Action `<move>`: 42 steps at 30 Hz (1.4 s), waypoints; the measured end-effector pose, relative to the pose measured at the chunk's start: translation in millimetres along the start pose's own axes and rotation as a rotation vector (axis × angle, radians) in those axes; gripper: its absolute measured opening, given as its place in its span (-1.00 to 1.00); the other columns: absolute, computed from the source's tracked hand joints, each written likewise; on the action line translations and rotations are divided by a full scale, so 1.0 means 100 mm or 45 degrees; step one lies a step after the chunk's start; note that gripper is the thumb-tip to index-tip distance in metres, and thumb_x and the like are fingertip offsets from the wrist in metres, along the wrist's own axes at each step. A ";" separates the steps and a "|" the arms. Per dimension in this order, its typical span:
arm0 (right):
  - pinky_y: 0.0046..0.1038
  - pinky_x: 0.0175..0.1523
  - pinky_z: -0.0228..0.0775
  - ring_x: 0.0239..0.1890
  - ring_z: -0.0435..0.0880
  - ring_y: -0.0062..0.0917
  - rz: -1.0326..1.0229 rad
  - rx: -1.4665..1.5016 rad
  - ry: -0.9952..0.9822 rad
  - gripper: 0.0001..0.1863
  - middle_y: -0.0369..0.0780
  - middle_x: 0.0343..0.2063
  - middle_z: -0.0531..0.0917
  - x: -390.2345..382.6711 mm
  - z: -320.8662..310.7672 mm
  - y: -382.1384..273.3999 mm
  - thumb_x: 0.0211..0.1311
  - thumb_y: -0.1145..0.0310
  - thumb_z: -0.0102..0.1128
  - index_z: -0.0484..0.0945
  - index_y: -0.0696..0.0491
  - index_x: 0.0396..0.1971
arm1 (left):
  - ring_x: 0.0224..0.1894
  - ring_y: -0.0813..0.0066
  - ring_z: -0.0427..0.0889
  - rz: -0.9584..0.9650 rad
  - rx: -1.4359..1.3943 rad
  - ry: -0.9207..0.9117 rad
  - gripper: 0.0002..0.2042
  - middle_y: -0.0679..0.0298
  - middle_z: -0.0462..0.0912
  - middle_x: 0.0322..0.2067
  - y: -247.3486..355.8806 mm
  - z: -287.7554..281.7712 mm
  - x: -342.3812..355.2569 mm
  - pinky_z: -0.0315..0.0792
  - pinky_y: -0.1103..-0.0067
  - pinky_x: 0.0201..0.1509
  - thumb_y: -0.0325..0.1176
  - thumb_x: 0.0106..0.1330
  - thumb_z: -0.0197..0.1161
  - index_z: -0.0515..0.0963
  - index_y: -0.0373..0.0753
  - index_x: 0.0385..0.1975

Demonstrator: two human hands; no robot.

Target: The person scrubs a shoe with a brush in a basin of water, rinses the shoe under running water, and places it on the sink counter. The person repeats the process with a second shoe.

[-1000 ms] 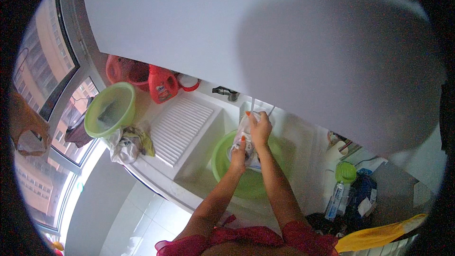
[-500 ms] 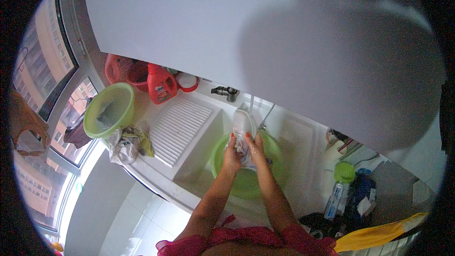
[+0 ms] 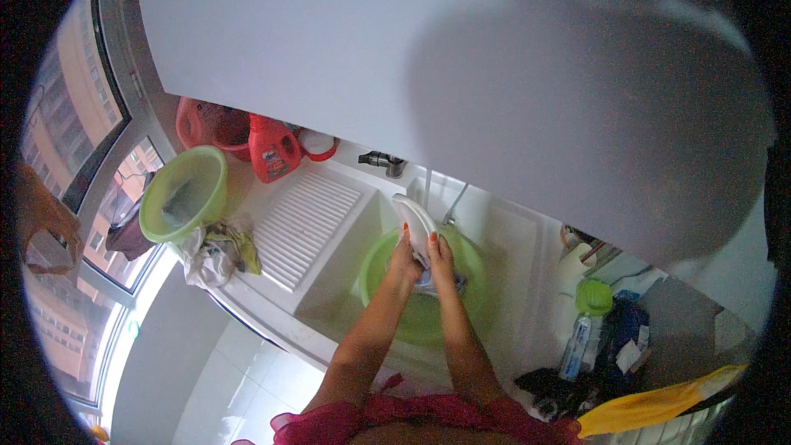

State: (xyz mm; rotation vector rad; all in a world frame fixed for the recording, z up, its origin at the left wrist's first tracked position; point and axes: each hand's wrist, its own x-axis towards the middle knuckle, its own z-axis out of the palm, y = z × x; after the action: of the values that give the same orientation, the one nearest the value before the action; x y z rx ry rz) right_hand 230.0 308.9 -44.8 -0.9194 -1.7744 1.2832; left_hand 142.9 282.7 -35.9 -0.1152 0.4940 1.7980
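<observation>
Both my hands grip a white shoe (image 3: 416, 221) above a light green basin (image 3: 422, 325) in the white sink. My left hand (image 3: 403, 260) is closed round its left side, and my right hand (image 3: 441, 259) round its right side, thumbs on top. The shoe is tilted sideways, toe end away from me, its pale sole edge curving on the right. Just beyond the shoe a thin stream of water (image 3: 428, 185) runs down. Something bluish-white (image 3: 426, 280) shows beneath my hands in the basin; its kind is unclear.
A dark tap (image 3: 382, 162) is on the back edge. Left of the basin lies a ribbed washboard (image 3: 306, 227), with crumpled cloths (image 3: 216, 254), a second green basin (image 3: 184, 198) and red detergent bottles (image 3: 273, 148) beyond. A white cabinet front (image 3: 313, 41) overhangs the sink.
My hands have rolled the shoe onto its side, so its edge shows instead of its broad face. The whole view has shifted slightly.
</observation>
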 end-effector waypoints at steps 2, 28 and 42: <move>-0.48 -0.06 0.25 -0.19 0.43 -0.50 -0.103 0.007 -0.137 -0.49 -0.20 -0.23 0.50 0.05 -0.11 0.28 0.21 0.03 -0.09 0.35 0.20 -0.10 | -0.02 0.14 0.38 -0.071 -0.072 0.033 -0.52 0.12 0.41 -0.05 0.01 0.00 0.08 0.25 0.29 0.11 0.01 0.29 -0.19 0.24 -0.18 0.08; -0.28 0.08 0.14 0.05 0.33 -0.45 0.485 0.771 -0.119 -0.29 -0.24 0.06 0.34 0.00 -0.37 -0.52 0.02 -0.08 0.11 0.23 0.04 0.11 | -0.14 0.23 0.49 0.006 0.105 -0.056 -0.65 0.18 0.49 -0.13 0.19 0.22 0.03 0.37 0.29 -0.04 -0.27 0.16 0.15 0.36 -0.19 -0.05; 0.11 0.11 -0.18 0.18 0.15 -0.39 0.399 1.056 -0.088 -0.35 -0.34 0.12 0.27 0.27 -0.39 0.58 -0.01 0.01 0.16 0.24 -0.13 0.12 | -0.13 0.19 0.47 0.142 0.081 -0.200 -0.71 0.13 0.47 -0.14 0.26 0.36 0.00 0.34 0.30 0.01 -0.24 0.31 -0.09 0.34 -0.24 -0.06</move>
State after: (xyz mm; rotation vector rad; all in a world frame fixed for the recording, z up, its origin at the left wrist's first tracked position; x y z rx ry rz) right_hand 258.6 362.8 -87.5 -0.6689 -0.9754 2.0380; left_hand 124.9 291.1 3.5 0.0986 0.4518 1.8807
